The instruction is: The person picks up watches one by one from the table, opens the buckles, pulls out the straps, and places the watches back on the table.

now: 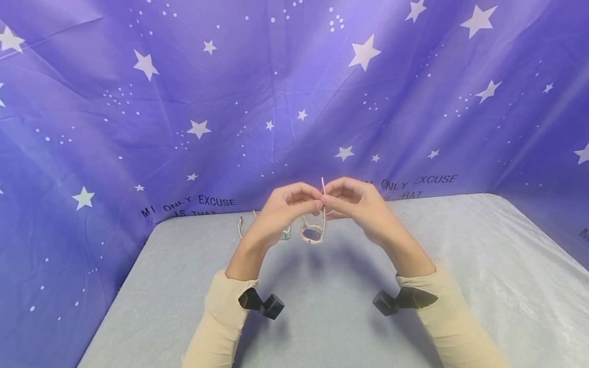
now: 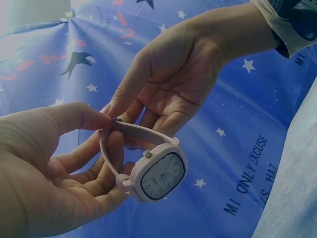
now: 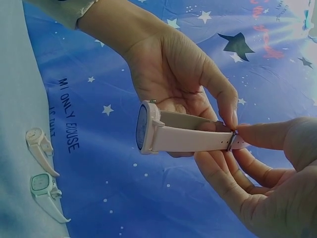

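Note:
Between both hands hangs a pale pink wristwatch [image 1: 313, 234] with a rounded-square dial, held up over the table. Its strap [image 3: 193, 141] forms a closed loop, its end passing through the metal buckle [image 3: 232, 141]. My left hand [image 1: 286, 207] pinches the strap beside the buckle between thumb and fingers. From the other side, my right hand [image 1: 359, 204] pinches the strap at the same buckle, its thumb tip meeting the left one. In the left wrist view the watch face [image 2: 163, 177] hangs below the fingers, crown upward.
On the table [image 1: 184, 276] at the far left lie two more watches, a pinkish-white one [image 3: 35, 139] and a white one with a green-rimmed dial [image 3: 42, 182]. My left hand partly hides them in the head view. A purple star-print curtain [image 1: 276, 102] rises behind the table.

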### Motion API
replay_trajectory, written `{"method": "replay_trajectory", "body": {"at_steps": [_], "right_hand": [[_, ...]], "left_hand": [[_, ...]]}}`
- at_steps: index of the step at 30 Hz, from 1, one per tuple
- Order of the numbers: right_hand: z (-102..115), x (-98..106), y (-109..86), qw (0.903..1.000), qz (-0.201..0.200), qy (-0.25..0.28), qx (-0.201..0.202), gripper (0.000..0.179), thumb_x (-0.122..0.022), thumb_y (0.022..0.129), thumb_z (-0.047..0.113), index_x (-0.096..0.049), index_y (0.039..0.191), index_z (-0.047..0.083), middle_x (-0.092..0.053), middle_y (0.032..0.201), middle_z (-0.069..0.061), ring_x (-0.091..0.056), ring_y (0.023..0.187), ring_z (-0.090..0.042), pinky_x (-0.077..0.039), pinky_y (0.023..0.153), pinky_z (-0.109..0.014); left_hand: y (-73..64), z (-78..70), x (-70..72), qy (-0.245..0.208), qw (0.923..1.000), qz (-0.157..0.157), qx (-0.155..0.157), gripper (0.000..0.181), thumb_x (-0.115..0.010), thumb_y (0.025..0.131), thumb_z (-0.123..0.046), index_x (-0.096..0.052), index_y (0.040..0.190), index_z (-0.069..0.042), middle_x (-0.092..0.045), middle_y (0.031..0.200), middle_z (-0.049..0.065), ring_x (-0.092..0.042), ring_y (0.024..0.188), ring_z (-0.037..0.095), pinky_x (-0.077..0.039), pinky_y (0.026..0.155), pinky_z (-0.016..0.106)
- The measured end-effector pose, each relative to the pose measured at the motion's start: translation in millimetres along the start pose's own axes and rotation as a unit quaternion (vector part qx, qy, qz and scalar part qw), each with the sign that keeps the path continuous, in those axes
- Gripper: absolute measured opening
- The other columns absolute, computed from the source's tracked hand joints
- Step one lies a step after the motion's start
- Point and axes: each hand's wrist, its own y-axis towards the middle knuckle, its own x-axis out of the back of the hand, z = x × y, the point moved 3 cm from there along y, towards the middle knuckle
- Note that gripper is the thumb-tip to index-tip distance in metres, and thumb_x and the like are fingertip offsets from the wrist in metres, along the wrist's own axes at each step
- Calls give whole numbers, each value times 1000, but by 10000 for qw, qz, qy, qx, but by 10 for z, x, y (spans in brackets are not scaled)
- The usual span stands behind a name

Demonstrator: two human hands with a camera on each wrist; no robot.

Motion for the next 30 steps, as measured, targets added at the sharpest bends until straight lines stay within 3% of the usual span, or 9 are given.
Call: {"method": "replay_trajectory", "body": {"at_steps": [12,24,30], "right_hand": [[33,-3,-13,9999,-13,-129,63,33,-75,84,-6,-62,115,-6,-70,92,0,-69,87,-13,-63,84,-35],[13,-9,-16,9997,-1,-220,63,35,-75,85,-5,-61,117,-7,-70,94,0,-68,90,-13,-63,85,-34],[7,-13,-13,9998,12,-208,35,35,-75,85,-5,-61,117,-6,-70,95,0,-68,90,-13,-63,85,-34]], "left_hand": [[-12,-25,0,-7,9999,43,-108,20,-65,93,0,-67,111,8,-72,94,-2,-68,86,14,-58,87,31],[-9,-14,3,-32,10000,27,-25,21,-66,93,-3,-67,112,7,-73,96,-1,-69,86,14,-59,88,31],[-8,-5,10,-1,10000,15,50,21,-67,93,-4,-68,112,5,-73,97,1,-69,86,15,-58,94,42]]}}
